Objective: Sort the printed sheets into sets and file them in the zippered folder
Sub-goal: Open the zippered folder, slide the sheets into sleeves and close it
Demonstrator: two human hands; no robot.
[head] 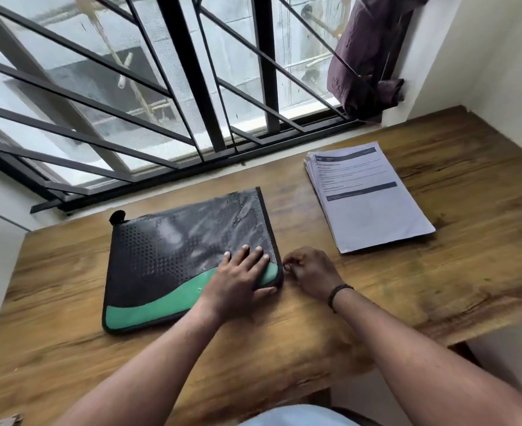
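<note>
pressing folder (173, 253), left fingers (247, 253) flat, spread.

Both forearms reach fwd from the bottom edge, bare to the elbow. Left hand (238, 279) lies palm down, fingers straight and slightly spread, thumb out to the side, pressing flat on the folder (173, 256) near its right corner. Right hand (310, 272) sits just beside it, fingers curled in toward the folder's edge (whether they pinch anything can't be told). Right wrist wears a dark band (338, 295).
</note>
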